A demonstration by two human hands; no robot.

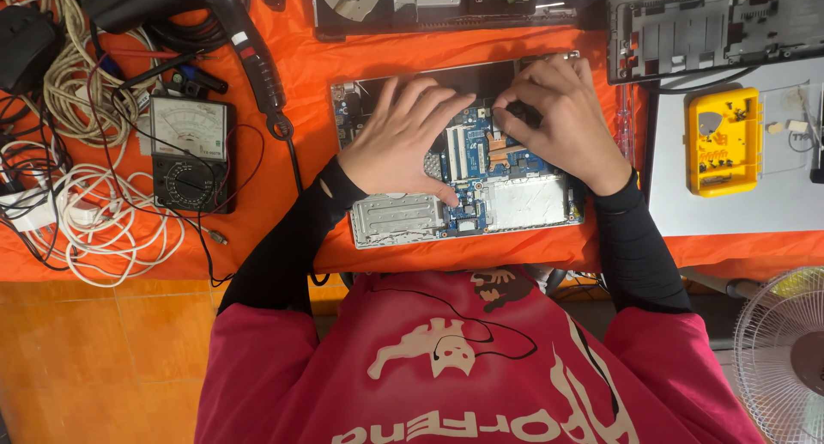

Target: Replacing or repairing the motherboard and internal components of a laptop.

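An opened laptop chassis (390, 221) lies on the orange table cover, its blue circuit board (481, 165) and copper heat pipe exposed. My left hand (403, 139) rests flat on the board's left part, fingers spread. My right hand (562, 118) is at the upper right of the board, fingertips pinched on a small black part (521, 113) near the fan area. Both forearms wear black sleeves.
An analog multimeter (187, 152) with leads, a black hot-air tool (184, 15) and tangled white cables (94, 212) lie at left. Other laptop shells (687, 27) sit at the back. A yellow parts tray (724, 141) rests on a grey panel at right. A fan (785, 349) stands lower right.
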